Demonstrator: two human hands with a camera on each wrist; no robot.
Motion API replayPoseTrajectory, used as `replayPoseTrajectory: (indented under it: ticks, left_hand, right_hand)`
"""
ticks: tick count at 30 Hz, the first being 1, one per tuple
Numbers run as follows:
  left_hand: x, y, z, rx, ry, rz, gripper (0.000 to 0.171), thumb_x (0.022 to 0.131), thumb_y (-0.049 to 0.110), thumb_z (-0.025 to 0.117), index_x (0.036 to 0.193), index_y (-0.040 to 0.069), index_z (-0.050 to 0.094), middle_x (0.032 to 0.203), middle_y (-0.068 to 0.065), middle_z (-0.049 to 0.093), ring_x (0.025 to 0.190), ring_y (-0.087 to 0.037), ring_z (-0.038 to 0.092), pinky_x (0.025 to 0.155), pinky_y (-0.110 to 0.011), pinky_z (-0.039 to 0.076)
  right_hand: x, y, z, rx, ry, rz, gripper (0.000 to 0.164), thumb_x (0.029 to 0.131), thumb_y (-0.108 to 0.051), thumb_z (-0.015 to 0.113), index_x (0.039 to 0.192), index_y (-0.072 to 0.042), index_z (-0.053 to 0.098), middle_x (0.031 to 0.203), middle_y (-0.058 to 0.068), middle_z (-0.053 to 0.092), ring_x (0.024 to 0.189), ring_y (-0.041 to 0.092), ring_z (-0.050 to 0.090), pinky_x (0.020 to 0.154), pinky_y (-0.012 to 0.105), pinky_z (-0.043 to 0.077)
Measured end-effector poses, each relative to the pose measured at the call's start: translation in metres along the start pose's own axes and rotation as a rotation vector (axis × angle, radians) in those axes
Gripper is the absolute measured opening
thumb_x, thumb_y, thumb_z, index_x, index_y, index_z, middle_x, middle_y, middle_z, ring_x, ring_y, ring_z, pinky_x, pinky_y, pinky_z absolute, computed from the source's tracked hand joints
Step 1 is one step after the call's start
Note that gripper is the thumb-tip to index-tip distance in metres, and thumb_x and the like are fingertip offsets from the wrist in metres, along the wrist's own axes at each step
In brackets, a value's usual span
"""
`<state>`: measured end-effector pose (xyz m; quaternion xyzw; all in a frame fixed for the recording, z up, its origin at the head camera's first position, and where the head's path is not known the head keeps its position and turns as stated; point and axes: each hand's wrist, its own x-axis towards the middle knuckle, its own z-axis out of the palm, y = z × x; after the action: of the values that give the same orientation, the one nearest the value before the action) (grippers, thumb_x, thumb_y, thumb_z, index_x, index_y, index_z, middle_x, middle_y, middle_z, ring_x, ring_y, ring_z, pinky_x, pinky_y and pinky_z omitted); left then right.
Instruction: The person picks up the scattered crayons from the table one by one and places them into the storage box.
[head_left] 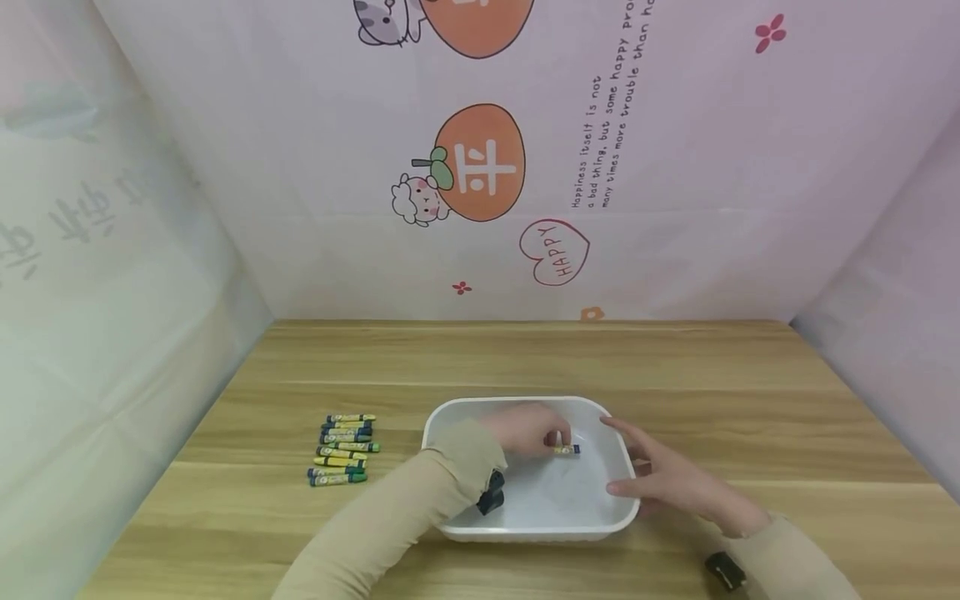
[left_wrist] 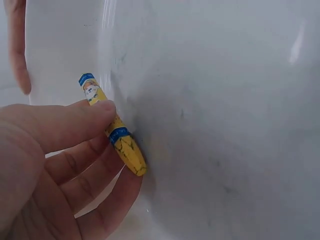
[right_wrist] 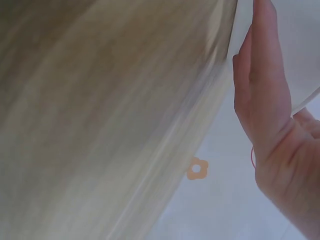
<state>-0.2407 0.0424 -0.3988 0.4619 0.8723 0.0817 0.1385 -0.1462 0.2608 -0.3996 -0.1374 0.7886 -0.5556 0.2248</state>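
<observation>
My left hand (head_left: 534, 429) reaches into a white plastic tub (head_left: 551, 531). Between its thumb and fingers it pinches a yellow crayon (left_wrist: 114, 119) with a blue-banded paper wrapper, low over the tub's floor. In the head view only the blue end of that crayon (head_left: 567, 449) shows past the fingertips. My right hand (head_left: 663, 475) holds the tub's right side, its thumb over the rim and other fingers along the outside. In the right wrist view the right hand (right_wrist: 270, 95) lies against the outer wall, fingers nearly straight.
Several wrapped crayons (head_left: 341, 450), yellow, green and dark ones, lie in a loose column on the wooden table (head_left: 247, 517) left of the tub. A printed white cloth (head_left: 337, 250) hangs behind the table and along both sides.
</observation>
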Motion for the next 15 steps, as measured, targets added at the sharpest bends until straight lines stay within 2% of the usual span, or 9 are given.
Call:
replayPoseTrajectory:
  ticks: [3, 10, 15]
  left_hand:
    - [0.0006, 0.0018, 0.0010, 0.035, 0.016, -0.017, 0.014, 0.086, 0.012, 0.066, 0.099, 0.017, 0.069, 0.084, 0.005, 0.065, 0.075, -0.003, 0.052, 0.069, -0.012, 0.040]
    - [0.0053, -0.0027, 0.0089, 0.037, 0.061, -0.032, 0.016, 0.081, 0.012, 0.071, 0.096, 0.017, 0.070, 0.083, 0.007, 0.066, 0.076, -0.002, 0.055, 0.069, -0.012, 0.041]
    - [0.0005, -0.0006, 0.0014, 0.016, 0.055, -0.053, 0.016, 0.084, 0.014, 0.070, 0.100, 0.016, 0.070, 0.088, 0.006, 0.067, 0.080, -0.003, 0.057, 0.070, -0.012, 0.042]
  right_hand:
    - [0.0001, 0.0011, 0.0000, -0.005, 0.001, -0.007, 0.094, 0.084, -0.012, 0.070, 0.151, -0.007, 0.004, 0.132, 0.046, 0.031, 0.106, 0.036, 0.058, 0.066, 0.042, 0.058]
    - [0.0003, 0.0026, 0.0000, -0.031, 0.019, -0.005, 0.092, 0.085, -0.015, 0.070, 0.151, -0.009, 0.007, 0.133, 0.045, 0.032, 0.106, 0.036, 0.059, 0.064, 0.040, 0.057]
    - [0.0006, 0.0021, -0.0002, -0.033, 0.015, -0.010, 0.093, 0.085, -0.014, 0.070, 0.151, -0.008, 0.006, 0.132, 0.046, 0.031, 0.106, 0.036, 0.059, 0.064, 0.040, 0.057]
